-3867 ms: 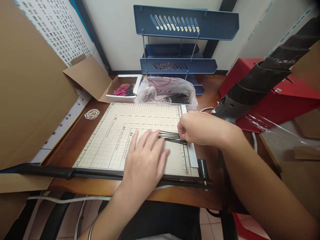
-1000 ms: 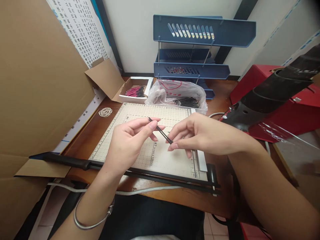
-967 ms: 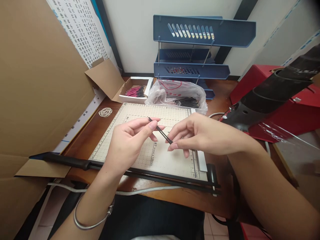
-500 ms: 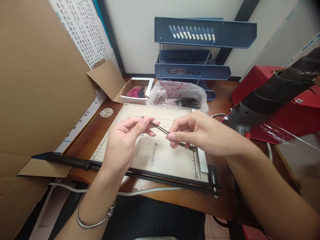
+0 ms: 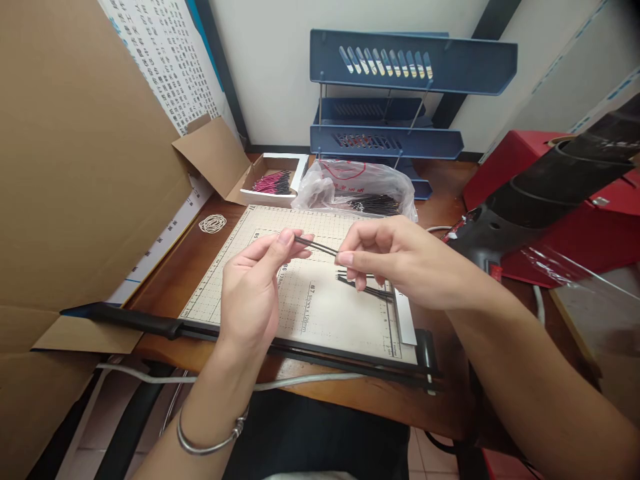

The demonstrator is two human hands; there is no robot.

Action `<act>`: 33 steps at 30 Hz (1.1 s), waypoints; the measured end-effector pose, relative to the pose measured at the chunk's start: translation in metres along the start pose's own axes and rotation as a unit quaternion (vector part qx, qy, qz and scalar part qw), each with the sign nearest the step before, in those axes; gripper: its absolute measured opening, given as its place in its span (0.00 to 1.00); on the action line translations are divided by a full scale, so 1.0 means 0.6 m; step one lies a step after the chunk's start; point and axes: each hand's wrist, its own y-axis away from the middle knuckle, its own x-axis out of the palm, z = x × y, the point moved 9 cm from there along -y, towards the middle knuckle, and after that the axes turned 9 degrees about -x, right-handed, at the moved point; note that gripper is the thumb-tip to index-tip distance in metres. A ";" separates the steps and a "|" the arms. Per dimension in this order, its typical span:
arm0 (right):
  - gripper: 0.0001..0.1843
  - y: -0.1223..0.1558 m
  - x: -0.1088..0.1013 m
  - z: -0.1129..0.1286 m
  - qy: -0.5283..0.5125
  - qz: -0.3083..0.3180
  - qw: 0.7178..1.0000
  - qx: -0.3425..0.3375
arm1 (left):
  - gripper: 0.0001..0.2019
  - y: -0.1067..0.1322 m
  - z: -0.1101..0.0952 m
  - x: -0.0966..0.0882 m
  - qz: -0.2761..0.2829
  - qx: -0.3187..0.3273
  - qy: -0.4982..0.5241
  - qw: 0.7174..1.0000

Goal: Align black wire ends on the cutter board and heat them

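Note:
Both hands are raised over a beige gridded paper cutter board. My left hand pinches the left end of a thin black stick. My right hand pinches its right end between thumb and forefinger. A few more black sticks lie on the board under my right hand, beside the metal ruler strip. The cutter's black blade arm lies along the near edge.
A clear bag of black sticks and a small box of pink sticks sit behind the board. White rubber bands lie at the left. A blue tray rack, a red box and cardboard surround the desk.
Earlier both hands pressed the sticks flat on the board. They have since lifted one stick, which tilted from steep to nearly level over the last second. The other sticks now show beneath my right hand.

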 end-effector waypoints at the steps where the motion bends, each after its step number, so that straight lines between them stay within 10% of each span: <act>1: 0.09 0.000 0.001 0.001 0.010 0.004 1.000 0.000 | 0.05 0.001 0.001 -0.001 -0.007 -0.001 0.002 1.000; 17: 0.10 -0.001 -0.002 0.007 0.034 0.009 0.999 -0.019 | 0.07 0.013 0.041 0.011 -0.077 -0.051 0.105 0.990; 22: 0.10 0.005 -0.025 0.005 0.155 0.019 0.988 -0.003 | 0.15 0.008 0.051 0.016 -0.023 -0.073 0.048 0.996; 28: 0.10 0.007 -0.076 -0.032 0.441 -0.024 0.892 0.098 | 0.17 0.019 0.035 0.000 -0.014 0.015 -0.193 0.981; 33: 0.12 0.005 -0.073 -0.060 0.543 0.037 0.823 0.163 | 0.17 0.048 0.048 0.055 0.108 0.117 -0.481 0.862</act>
